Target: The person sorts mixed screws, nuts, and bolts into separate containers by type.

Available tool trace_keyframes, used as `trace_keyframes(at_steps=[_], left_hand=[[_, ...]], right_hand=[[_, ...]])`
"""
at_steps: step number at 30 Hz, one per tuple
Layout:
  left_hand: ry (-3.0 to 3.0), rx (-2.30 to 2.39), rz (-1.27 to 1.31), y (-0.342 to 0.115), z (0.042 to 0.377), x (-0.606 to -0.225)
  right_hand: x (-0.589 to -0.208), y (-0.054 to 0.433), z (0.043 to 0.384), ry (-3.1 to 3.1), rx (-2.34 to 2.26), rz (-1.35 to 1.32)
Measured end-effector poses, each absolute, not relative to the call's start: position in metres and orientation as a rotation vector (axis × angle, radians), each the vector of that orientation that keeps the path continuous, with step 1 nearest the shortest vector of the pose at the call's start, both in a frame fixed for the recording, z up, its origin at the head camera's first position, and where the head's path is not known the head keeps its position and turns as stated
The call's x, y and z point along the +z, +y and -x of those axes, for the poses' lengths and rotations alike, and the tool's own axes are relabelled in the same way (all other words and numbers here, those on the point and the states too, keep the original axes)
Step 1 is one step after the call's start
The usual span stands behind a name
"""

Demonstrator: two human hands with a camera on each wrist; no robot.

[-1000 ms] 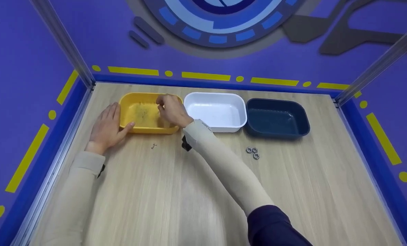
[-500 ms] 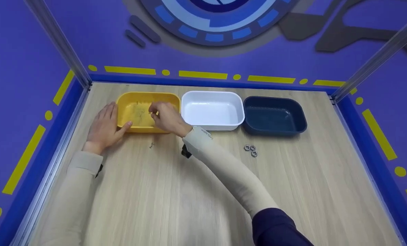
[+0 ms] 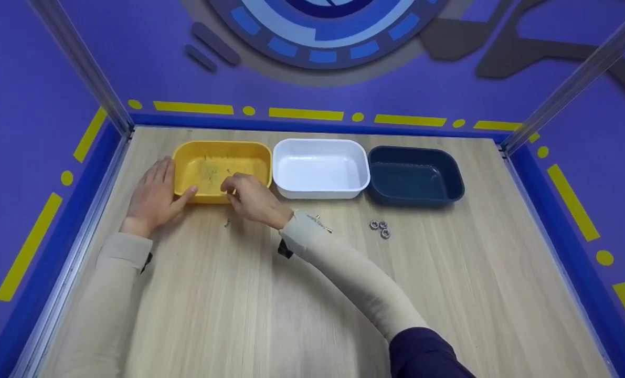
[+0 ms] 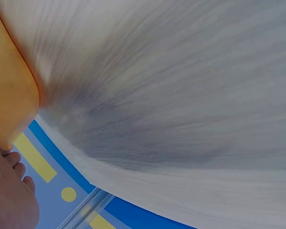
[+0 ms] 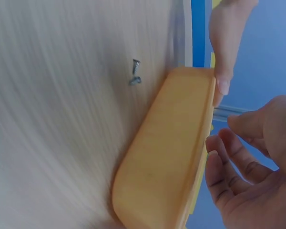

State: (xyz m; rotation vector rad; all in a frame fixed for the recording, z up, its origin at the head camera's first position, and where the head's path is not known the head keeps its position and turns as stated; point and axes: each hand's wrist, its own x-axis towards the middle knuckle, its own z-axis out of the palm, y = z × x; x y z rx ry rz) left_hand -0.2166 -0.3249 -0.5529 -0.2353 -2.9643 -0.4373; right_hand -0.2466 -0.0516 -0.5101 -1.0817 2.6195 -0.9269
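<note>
Yellow bin upright beside two silver screws

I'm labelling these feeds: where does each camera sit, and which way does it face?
Head: worn on the head, facing forward and down at a yellow rectangular plastic bin; left hand, right hand and beige sleeves show.
Left wrist: on that wrist, facing across a pale wood-grain table, past the bin, to a yellow-marked blue wall; part of the left hand shows.
Right wrist: on that wrist, facing the bin's side and two small silver metal screws; both hands show.
Head and right wrist share the bin and both hands.
</note>
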Motion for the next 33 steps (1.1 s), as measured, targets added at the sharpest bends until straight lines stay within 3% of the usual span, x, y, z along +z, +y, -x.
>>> trace_keyframes(at_steps=[33], left_hand=[[-2.936,-0.48,0.251,-0.323,0.213,-0.55]], right_hand=[[-0.574,-0.058,0.216,2.687,-0.853,1.126]])
